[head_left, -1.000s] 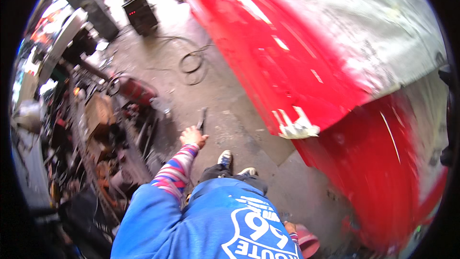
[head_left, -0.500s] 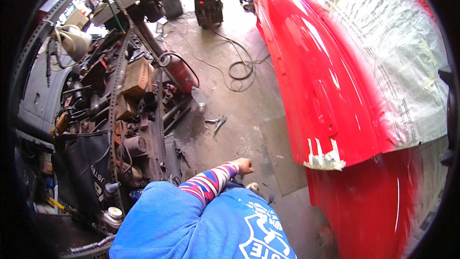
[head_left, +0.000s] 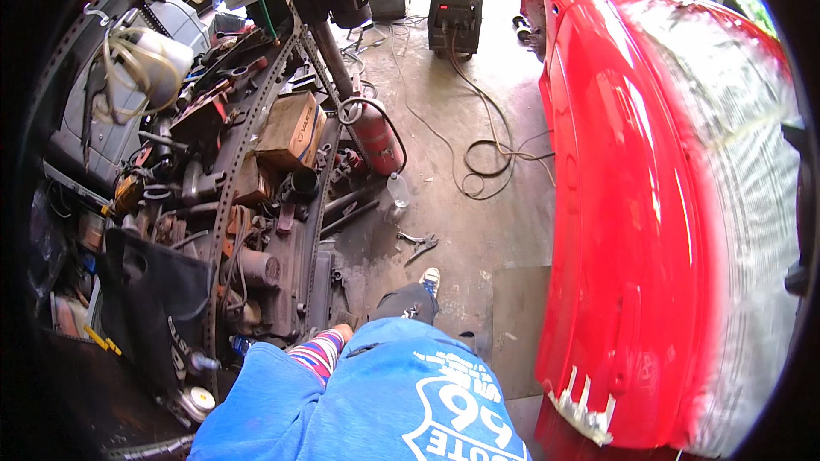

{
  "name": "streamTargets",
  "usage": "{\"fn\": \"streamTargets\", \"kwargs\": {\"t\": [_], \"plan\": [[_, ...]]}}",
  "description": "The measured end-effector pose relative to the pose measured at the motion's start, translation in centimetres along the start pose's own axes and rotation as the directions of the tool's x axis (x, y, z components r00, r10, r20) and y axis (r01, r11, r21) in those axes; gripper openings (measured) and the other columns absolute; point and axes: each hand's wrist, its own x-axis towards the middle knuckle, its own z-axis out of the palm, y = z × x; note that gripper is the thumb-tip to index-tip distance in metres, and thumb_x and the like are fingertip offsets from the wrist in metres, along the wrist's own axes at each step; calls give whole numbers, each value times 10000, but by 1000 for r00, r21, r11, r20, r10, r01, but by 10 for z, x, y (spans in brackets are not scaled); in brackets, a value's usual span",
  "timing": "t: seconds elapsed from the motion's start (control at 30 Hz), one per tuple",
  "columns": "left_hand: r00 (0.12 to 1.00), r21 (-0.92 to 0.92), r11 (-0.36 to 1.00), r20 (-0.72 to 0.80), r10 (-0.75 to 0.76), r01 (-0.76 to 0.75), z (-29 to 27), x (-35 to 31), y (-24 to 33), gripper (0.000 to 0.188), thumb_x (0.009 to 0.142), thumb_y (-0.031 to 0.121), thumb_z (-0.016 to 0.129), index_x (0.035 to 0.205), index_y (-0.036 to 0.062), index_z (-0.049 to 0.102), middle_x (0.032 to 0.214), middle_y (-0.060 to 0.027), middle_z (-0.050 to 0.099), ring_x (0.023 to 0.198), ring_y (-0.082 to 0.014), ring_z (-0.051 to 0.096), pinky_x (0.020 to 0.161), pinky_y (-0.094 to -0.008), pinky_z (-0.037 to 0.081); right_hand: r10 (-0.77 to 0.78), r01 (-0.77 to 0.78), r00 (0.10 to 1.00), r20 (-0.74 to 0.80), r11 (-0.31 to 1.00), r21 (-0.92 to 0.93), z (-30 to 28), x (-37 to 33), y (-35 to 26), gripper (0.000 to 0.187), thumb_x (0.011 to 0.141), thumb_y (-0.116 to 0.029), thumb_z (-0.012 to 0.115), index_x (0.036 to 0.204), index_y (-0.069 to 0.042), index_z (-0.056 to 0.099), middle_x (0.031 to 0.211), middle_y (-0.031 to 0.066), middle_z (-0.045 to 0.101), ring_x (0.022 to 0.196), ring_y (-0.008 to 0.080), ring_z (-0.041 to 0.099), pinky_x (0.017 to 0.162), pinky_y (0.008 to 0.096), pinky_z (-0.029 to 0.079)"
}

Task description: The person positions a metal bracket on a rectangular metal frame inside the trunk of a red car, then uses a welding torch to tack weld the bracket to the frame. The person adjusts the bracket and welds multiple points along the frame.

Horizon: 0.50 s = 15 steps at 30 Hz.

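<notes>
At my left side, my left hand (head_left: 344, 330) hangs low beside my dark trousers (head_left: 401, 304). Only a small part of it shows past the striped sleeve (head_left: 321, 353) and the blue shirt, so its fingers are hidden. My right hand is out of view. One shoe (head_left: 430, 281) stands forward on the concrete floor. Just beyond it lies a metal clamp-like tool (head_left: 419, 246), with a clear plastic bottle (head_left: 398, 190) farther on. To my right stretches the glossy red car body (head_left: 619, 205), with strips of masking tape (head_left: 583, 410) at its near end.
A metal shelf rack (head_left: 229, 205) crowded with parts runs along the left, holding a cardboard box (head_left: 290, 130). Beside it stands a red cylinder (head_left: 376, 137). Ahead sits a black machine (head_left: 454, 21), its cable (head_left: 487, 158) looped over the floor. Masking sheet (head_left: 752, 205) covers the far right.
My left hand has drawn back from in front of me to my side. My shoe has come into view, and the scene has shifted rightward as my head turned left.
</notes>
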Motion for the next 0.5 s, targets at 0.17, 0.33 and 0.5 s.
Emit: {"fn": "streamTargets", "kwargs": {"t": [0.17, 0.33, 0.5], "plan": [[963, -63, 995, -263, 60, -79, -148, 35, 20, 457, 831, 451, 673, 1051, 69, 791, 1131, -226, 732, 1122, -347, 693, 974, -440, 529, 23, -22, 1000, -4, 988, 155, -24, -14, -152, 496, 1009, -408, 430, 1026, -47, 770, 1122, 246, 719, 1096, 384, 693, 938, 484, 534], [835, -580, 786, -527, -161, -215, -345, 31, 85, 293, 924, 277, 647, 1014, 8, 718, 858, -139, 744, 747, -228, 732, 696, -379, 595, 5, -9, 1000, 30, 990, 142, -33, 15, -287, 501, 1017, -407, 423, 1026, -45, 768, 1128, 246, 718, 1094, 384, 694, 924, 483, 540], [828, -641, 692, -549, -112, -331, -436, 86, 157, 254, 967, 233, 618, 1064, 4, 671, 853, -96, 721, 679, -175, 702, 597, -345, 560, -53, 63, 992, 112, 994, -88, -44, 89, -420, 505, 1024, -407, 415, 1026, -43, 766, 1135, 246, 717, 1092, 384, 696, 910, 483, 547]]}}
